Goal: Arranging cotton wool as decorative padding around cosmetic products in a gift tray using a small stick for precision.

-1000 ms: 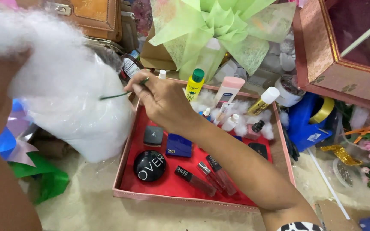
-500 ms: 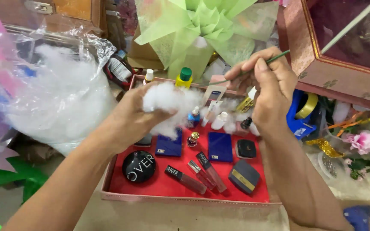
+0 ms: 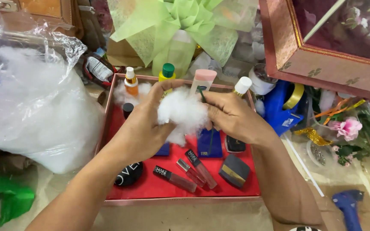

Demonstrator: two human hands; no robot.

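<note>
My left hand (image 3: 144, 122) and my right hand (image 3: 233, 116) both grip a white tuft of stuffing fibre (image 3: 184, 113) above a pink tray (image 3: 180, 200) with a red lining. A thin dark green stick (image 3: 201, 93) pokes up between my right fingers. Under the hands the tray holds cosmetics: a round black compact (image 3: 129, 174), lip tubes (image 3: 174, 179), a blue box (image 3: 210, 143), a grey case (image 3: 234, 170). Bottles (image 3: 129, 81) stand along the tray's far side on more fibre.
A clear plastic bag of white stuffing (image 3: 35, 115) fills the left. A green ribbon bow (image 3: 180, 21) sits behind the tray, a pink box (image 3: 322, 51) at upper right, a blue tape dispenser (image 3: 281, 107), artificial flowers (image 3: 347, 128), and a blue glue gun (image 3: 348, 205) at lower right.
My left hand brought a tuft of fibre from the bag to over the tray. My right hand came down from the upper right and closed on the same tuft.
</note>
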